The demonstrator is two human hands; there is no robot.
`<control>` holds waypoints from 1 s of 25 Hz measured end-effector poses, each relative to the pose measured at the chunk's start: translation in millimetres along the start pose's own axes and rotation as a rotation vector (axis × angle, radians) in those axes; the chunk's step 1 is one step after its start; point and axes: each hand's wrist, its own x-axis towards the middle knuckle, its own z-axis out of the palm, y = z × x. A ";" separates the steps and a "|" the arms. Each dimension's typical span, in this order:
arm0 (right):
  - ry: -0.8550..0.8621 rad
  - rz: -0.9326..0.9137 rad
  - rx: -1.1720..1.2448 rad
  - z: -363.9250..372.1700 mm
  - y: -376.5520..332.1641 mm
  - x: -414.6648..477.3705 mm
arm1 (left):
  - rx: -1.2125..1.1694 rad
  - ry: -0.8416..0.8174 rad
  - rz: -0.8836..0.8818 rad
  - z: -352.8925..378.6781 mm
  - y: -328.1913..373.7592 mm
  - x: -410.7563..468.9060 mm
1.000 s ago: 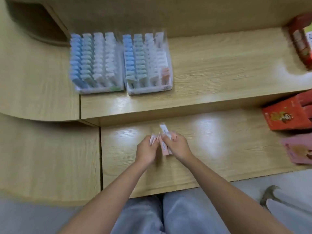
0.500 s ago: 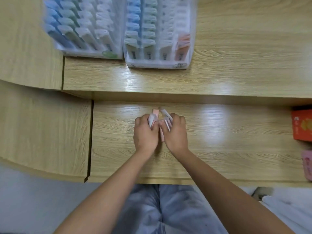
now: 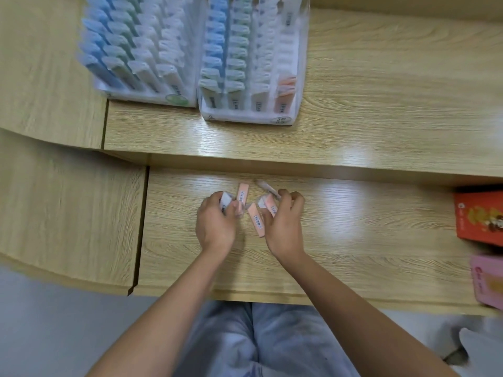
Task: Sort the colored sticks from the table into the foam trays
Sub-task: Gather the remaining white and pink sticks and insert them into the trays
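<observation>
Both my hands are on the lower wooden desk. My left hand (image 3: 216, 223) grips a pale white stick (image 3: 225, 200) and a pink stick (image 3: 241, 195) that points away from me. My right hand (image 3: 283, 227) holds a fan of sticks: a pink one (image 3: 256, 219) angled toward me, another pink one (image 3: 270, 204) and a clear one (image 3: 268, 188) sticking out to the upper left. Two foam trays stand on the raised shelf: the left tray (image 3: 174, 99) full of blue, green and white sticks, the right tray (image 3: 283, 119) with blue, green, white rows and pink sticks at the front right.
A red box (image 3: 479, 216) and a pink box (image 3: 488, 278) lie at the desk's right edge. The shelf step (image 3: 272, 161) runs across just beyond my hands. My jeans-clad legs show below the desk's front edge.
My hands have drawn slightly apart, splitting the bundle of sticks between them. The view has shifted closer to the trays.
</observation>
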 end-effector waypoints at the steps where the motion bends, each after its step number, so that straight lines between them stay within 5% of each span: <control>1: 0.006 0.006 -0.007 -0.4 0.0 -0.1 | 0.014 0.013 0.011 -3.3 -3.1 2.0; 7: -0.009 0.023 -0.059 -4.7 9.4 2.9 | 0.132 0.024 0.100 -21.8 -19.8 16.2; 16: -0.106 0.155 0.271 -16.0 14.3 9.7 | 0.329 -0.051 0.433 -22.5 -27.2 31.8; 22: -0.111 0.183 0.450 -23.9 12.1 7.4 | 0.390 -0.014 0.488 -27.8 -33.7 11.5; 25: -0.127 0.192 0.511 -24.8 7.7 7.1 | 0.398 -0.072 0.361 -19.0 -33.0 3.2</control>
